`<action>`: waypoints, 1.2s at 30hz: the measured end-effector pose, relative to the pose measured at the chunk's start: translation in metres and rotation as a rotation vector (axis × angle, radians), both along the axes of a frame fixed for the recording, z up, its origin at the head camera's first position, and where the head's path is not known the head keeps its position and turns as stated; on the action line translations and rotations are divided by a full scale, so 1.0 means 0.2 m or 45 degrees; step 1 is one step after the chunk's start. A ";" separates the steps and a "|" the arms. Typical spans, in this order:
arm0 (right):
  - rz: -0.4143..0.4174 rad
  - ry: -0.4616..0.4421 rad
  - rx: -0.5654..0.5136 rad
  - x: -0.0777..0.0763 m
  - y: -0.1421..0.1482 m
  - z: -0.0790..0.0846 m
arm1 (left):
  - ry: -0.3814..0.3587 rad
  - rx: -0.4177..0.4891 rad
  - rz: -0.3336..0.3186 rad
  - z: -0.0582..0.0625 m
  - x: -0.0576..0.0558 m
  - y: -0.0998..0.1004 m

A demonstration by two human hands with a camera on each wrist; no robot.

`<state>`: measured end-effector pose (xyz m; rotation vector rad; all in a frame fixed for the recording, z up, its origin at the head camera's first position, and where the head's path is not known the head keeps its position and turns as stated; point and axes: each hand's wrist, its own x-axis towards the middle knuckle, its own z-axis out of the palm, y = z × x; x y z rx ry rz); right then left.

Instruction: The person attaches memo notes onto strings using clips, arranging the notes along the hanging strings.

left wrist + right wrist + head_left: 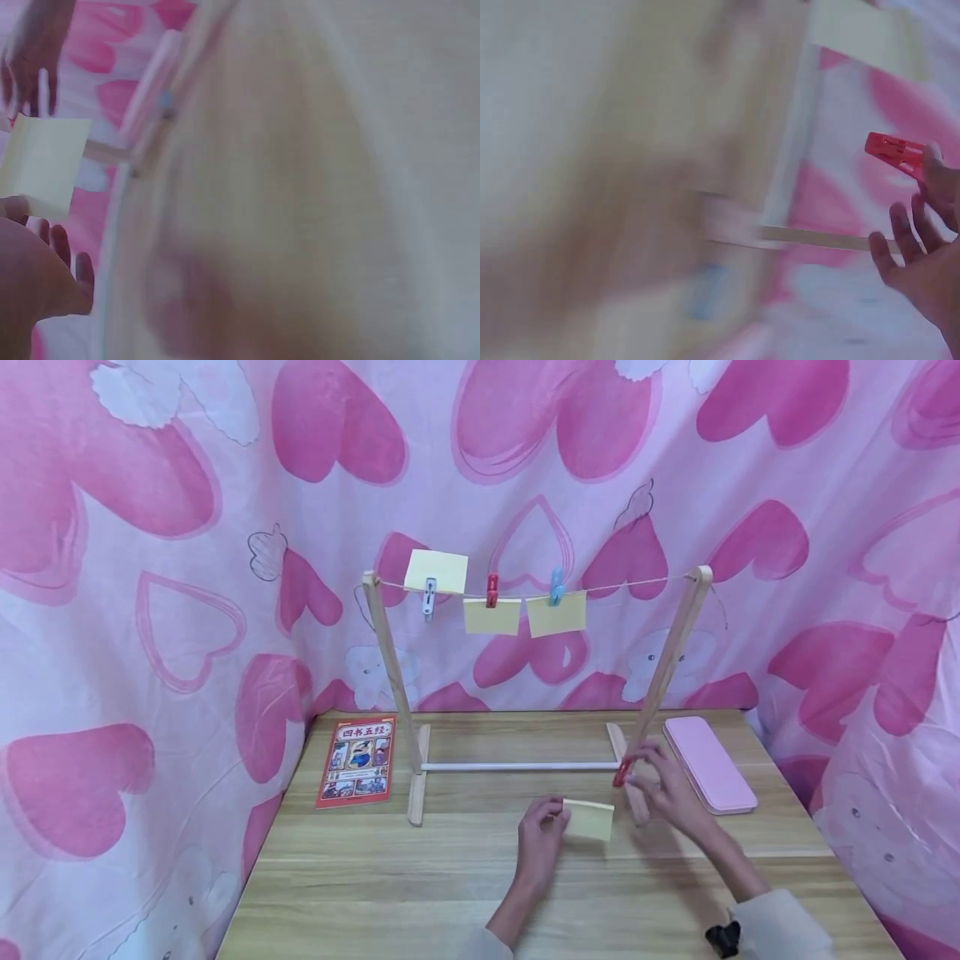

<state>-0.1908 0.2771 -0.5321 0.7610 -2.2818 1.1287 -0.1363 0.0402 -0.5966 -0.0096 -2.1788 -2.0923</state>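
My left hand (542, 847) pinches a pale yellow sticky note (590, 821) by its left edge, above the front middle of the table. In the left wrist view the note (46, 165) stands out flat beyond the thumb. To the right, my right hand (672, 792) holds a red clothespin (621, 773) between thumb and fingers, near the right post's foot. The right wrist view shows this clothespin (896, 154) apart from the note, its other fingers spread. Three yellow notes hang on a string (630, 583), held by a white clothespin (428, 599), a red one (492, 591) and a blue one (557, 587).
Two wooden posts (392, 668) carry the string, joined low down by a white rod (517, 767). A red comic-style booklet (357, 762) lies left of the frame, a pink case (710, 765) right of it. A heart-patterned curtain (517, 468) surrounds the wooden table (450, 893).
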 end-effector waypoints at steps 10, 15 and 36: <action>-0.124 0.086 0.055 -0.04 -0.02 0.92 | 0.035 -0.013 -0.009 0.58 -0.30 0.00; -0.037 0.109 0.038 -0.11 -0.04 1.21 | 0.103 0.006 -0.024 0.86 -0.41 0.02; -0.099 0.016 0.185 -0.44 -0.18 1.67 | 0.280 0.179 -0.067 1.29 -0.66 0.14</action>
